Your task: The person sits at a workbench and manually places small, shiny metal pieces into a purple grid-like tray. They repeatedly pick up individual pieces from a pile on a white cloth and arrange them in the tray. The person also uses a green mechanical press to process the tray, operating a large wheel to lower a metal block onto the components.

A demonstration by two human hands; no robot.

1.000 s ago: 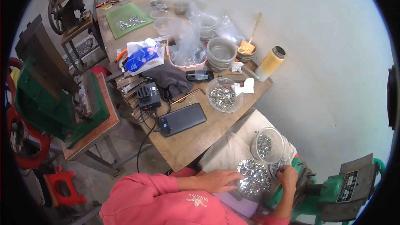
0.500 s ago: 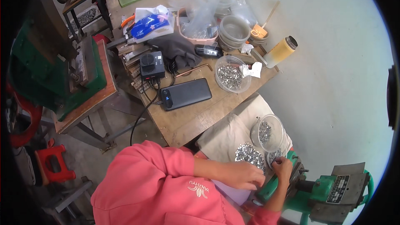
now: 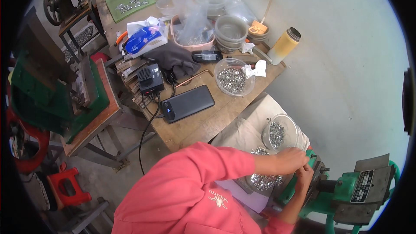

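My left hand [image 3: 291, 160] reaches across from the left, its fingers pinched together. It meets my right hand [image 3: 304, 175], which comes up from below with its fingers also closed. The fingertips of both touch or nearly touch beside the green machine [image 3: 333, 190]. Whatever sits between them is too small or hidden to make out. Under and beside my left forearm lies a heap of small shiny metal pieces [image 3: 265, 182], partly covered by the arm. Just beyond my hands a clear plastic tub [image 3: 291, 126] holds more small metal pieces [image 3: 276, 134].
On the wooden table [image 3: 186, 132] lie a black power bank [image 3: 188, 104], a black box with cables [image 3: 150, 79] and a tub of metal bits [image 3: 234, 78]. A yellow bottle [image 3: 284, 47] stands at its edge. Left are a green press [image 3: 41, 91] and a red stool [image 3: 69, 185].
My left hand has moved right and away from me, from above the lap area to meet my right hand. My right hand has shifted slightly right. The view has tilted a little.
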